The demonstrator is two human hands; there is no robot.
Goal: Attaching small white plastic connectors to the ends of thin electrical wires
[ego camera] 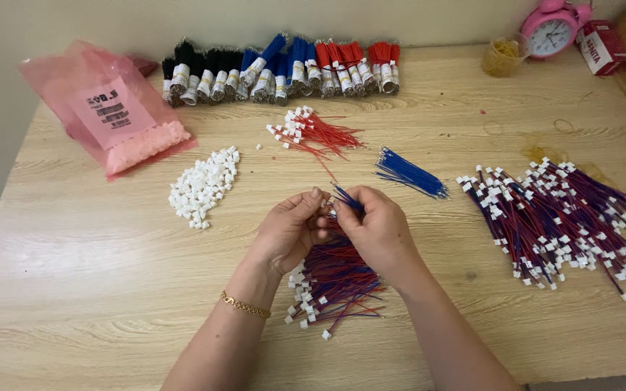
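My left hand (289, 232) and my right hand (378, 230) meet above the middle of the wooden table (96, 275). Between their fingertips they pinch a small white connector (330, 210) and a blue wire (345, 198) that sticks out past my right fingers. Under both hands lies a loose pile of red-and-blue wires with white connectors (335, 286). A gold bracelet (244, 305) is on my left wrist.
A heap of white connectors (203, 186) lies left of my hands, beside a pink plastic bag (114, 116). Red wires with connectors (313, 132), loose blue wires (409, 174), a big finished pile (559, 217), bundled wire rolls (284, 69), a pink clock (553, 29).
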